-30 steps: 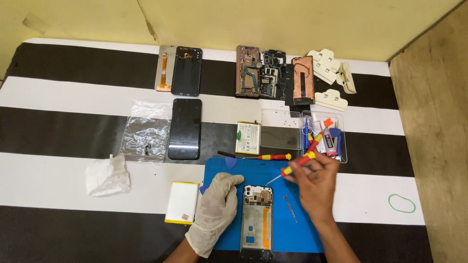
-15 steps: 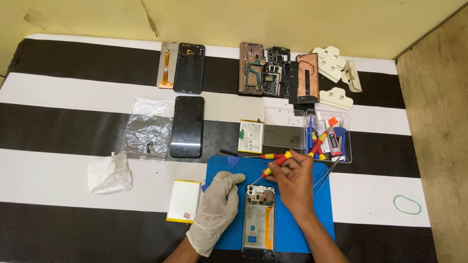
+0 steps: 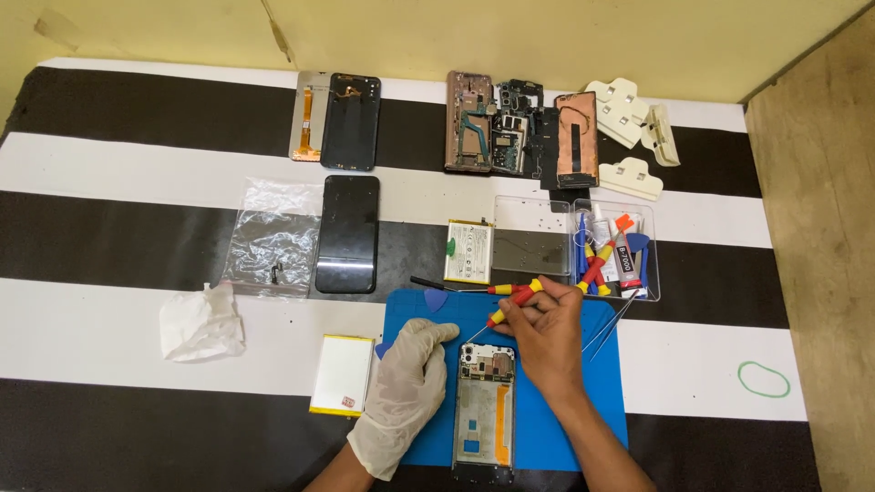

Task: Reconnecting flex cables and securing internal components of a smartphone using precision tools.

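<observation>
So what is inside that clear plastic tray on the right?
The clear plastic tray holds red-and-yellow screwdrivers, blue pry tools, a glue tube and a grey plate; whatever lies beneath them is hidden.

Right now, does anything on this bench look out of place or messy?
A crumpled white tissue lies loose left of the blue mat, and a green rubber band sits alone far right. The opened phone and tools look orderly.
</observation>
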